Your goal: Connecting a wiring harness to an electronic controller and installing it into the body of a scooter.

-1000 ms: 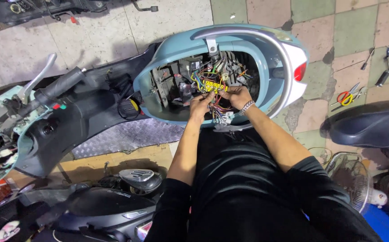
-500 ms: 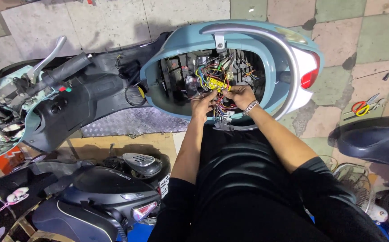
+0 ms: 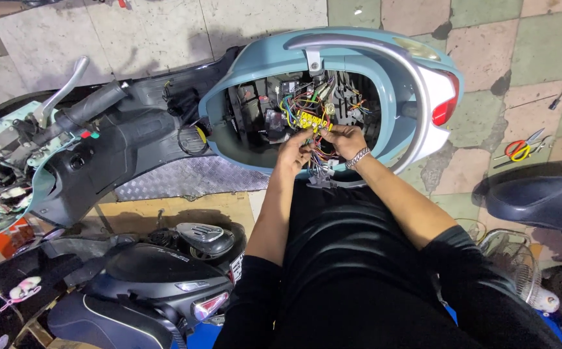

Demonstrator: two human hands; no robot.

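Nearest you, your black-clad lap [image 3: 358, 271] fills the lower middle of the view, and both forearms reach forward from black sleeves. To your lower left sits a dark scooter [image 3: 145, 284] with a red tail lamp, and on the right edge a black seat [image 3: 540, 194] lies beside a wire fan guard [image 3: 507, 258]. Your left hand [image 3: 296, 152] and right hand [image 3: 344, 139] meet at the near rim of the opened blue scooter body [image 3: 255, 64] — fingers of both curled in around a tangle of coloured wires [image 3: 320, 158] that hangs over that rim. The left fingers pinch at the strands; the right hand, with a metal bracelet [image 3: 357, 157] at the wrist, closes on the same bundle just beside it, the two hands nearly touching. A yellow connector block [image 3: 308, 120] sits just above your fingertips, inside the compartment, with more wiring behind it; you cannot tell whether either hand touches it. A grey grab rail [image 3: 384, 58] arches over the opening, and the red tail light [image 3: 446, 106] sits at its right end. Further left, the handlebar grip and brake lever [image 3: 74, 103] stretch out over a chequer-plate footboard [image 3: 184, 178]. Beyond, on the tiled floor [image 3: 540, 52] to the right, lie red-and-yellow-handled scissors [image 3: 519, 148].
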